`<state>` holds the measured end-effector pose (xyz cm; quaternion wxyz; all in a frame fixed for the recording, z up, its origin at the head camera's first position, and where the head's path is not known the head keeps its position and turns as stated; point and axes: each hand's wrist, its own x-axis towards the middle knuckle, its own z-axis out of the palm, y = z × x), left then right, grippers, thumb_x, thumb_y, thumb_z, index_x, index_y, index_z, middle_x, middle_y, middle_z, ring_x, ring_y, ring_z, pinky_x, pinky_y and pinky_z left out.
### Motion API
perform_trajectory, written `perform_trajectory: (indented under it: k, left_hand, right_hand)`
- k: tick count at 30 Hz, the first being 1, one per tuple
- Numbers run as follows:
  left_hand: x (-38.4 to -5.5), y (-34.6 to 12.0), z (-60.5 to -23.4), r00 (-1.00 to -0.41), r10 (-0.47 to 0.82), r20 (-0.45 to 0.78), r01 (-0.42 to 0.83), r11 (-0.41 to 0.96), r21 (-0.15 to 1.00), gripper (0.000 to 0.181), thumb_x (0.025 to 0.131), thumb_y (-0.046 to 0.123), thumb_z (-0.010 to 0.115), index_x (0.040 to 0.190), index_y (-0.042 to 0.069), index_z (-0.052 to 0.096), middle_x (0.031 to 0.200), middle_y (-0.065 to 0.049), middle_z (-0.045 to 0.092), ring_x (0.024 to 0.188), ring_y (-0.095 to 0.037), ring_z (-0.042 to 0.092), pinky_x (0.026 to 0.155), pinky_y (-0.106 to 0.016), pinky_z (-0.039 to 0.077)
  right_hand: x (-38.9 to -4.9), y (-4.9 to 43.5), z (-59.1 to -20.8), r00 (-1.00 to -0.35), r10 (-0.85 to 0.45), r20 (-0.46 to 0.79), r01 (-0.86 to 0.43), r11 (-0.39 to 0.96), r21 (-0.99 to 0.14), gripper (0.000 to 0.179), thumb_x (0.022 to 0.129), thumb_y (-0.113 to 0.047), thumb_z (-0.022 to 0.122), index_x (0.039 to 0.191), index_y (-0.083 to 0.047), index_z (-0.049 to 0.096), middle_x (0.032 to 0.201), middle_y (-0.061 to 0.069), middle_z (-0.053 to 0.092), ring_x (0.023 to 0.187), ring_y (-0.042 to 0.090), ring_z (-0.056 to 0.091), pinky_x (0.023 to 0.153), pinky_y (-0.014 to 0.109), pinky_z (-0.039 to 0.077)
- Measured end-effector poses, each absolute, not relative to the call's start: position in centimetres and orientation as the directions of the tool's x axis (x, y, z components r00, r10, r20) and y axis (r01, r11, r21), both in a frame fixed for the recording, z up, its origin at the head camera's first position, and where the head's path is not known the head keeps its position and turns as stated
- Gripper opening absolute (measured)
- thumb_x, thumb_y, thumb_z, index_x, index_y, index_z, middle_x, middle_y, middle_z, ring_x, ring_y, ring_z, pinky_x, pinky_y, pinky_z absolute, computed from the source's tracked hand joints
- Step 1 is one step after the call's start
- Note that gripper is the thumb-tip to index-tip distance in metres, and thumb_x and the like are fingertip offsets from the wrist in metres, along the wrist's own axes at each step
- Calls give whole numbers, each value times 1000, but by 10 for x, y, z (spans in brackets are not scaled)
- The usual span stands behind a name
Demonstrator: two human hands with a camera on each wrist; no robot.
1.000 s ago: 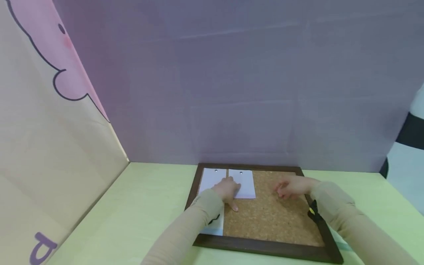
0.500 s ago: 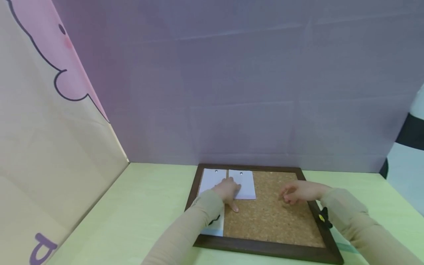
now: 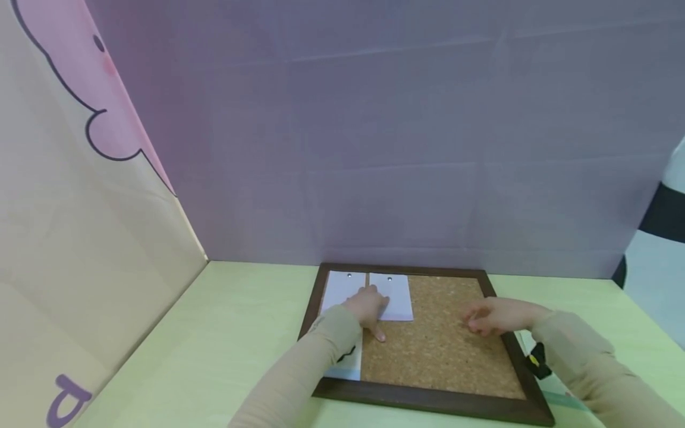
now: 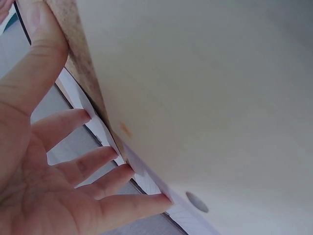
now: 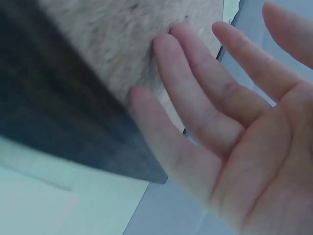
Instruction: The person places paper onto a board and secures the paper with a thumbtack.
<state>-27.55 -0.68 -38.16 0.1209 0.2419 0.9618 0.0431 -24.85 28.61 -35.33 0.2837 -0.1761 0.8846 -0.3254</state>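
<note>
A cork board [image 3: 428, 351] in a dark brown frame lies on the table. Two white paper sheets lie along its top: a left sheet [image 3: 340, 286] and a right sheet [image 3: 398, 302], each with a small round silver pin at its upper edge. A lower sheet [image 3: 345, 373] shows under the left forearm. My left hand [image 3: 366, 308] rests across the top sheets with its fingers spread; in the left wrist view its fingertips meet the paper edges. Over the board's right side is my right hand [image 3: 497, 315], fingers loosely bent, nothing between them in the right wrist view.
The pale green table [image 3: 235, 333] surrounds the board. A grey-purple backdrop [image 3: 396, 148] stands right behind it, and a cream panel [image 3: 107, 267] runs along the left. Partly behind the right forearm, a greenish strip [image 3: 564, 401] lies beside the frame.
My right hand has moved right and a little toward me, from the middle of the cork to the board's right edge. The left hand and the sheets have stayed put.
</note>
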Motion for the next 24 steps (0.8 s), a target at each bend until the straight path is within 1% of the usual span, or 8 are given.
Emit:
perform_trajectory:
  k: [2,7,12,13,15,19,20,24]
  left_hand:
    - [-274,-7,-380,-854,476,-210,455,879,142,89,62,38,85,139,15,48,136,-13,47,126,-30,44,100,-48,44]
    - [-274,-8,-379,-856,474,-208,454,880,138,90,60,39,85,139,16,48,136,-13,47,126,-31,45,99,-49,44]
    - [-276,-9,-380,-853,472,-221,449,881,147,90,60,39,86,139,16,48,136,-14,47,125,-31,45,99,-51,44]
    - [-281,-10,-387,-851,481,-210,460,876,143,91,59,41,85,139,17,48,135,-14,47,124,-31,45,97,-51,45]
    - [-281,-10,-387,-849,481,-217,460,876,144,90,60,41,85,139,17,48,135,-14,47,124,-32,45,97,-52,45]
    - [-282,-11,-387,-846,486,-218,467,874,133,90,61,42,84,139,17,48,134,-14,47,123,-31,45,97,-52,45]
    - [-277,-11,-381,-847,479,-229,461,878,132,88,62,40,84,139,16,48,134,-14,48,124,-31,46,98,-51,45]
    - [-275,-12,-379,-846,488,-214,476,873,108,88,61,41,84,138,16,49,133,-13,49,122,-31,47,97,-50,46]
  right_hand:
    - [-247,289,-353,-778,-495,-388,-125,727,-676,36,93,-16,56,118,10,55,105,13,64,93,23,62,80,41,54]
    - [-245,295,-355,-781,-503,-370,-144,722,-677,33,93,-16,56,117,8,56,106,14,63,91,22,60,77,39,53]
    - [-243,297,-358,-794,-490,-360,-147,729,-669,35,93,-17,56,118,7,57,111,17,64,93,23,62,80,42,53]
    - [-242,297,-358,-794,-494,-354,-155,728,-668,35,93,-18,56,118,7,57,111,17,64,93,23,62,79,42,53]
    - [-241,298,-359,-792,-507,-341,-172,721,-671,36,94,-19,56,118,7,56,112,18,64,92,22,62,79,41,53]
    - [-238,303,-359,-795,-532,-292,-231,710,-665,38,94,-21,56,119,6,57,112,17,64,89,18,63,76,36,53]
    - [-237,304,-359,-796,-538,-279,-243,705,-667,38,94,-21,56,120,6,57,112,18,65,89,17,63,75,35,53]
    - [-236,314,-358,-816,-521,-251,-239,699,-674,39,95,-21,55,122,8,56,114,20,64,89,17,65,73,27,52]
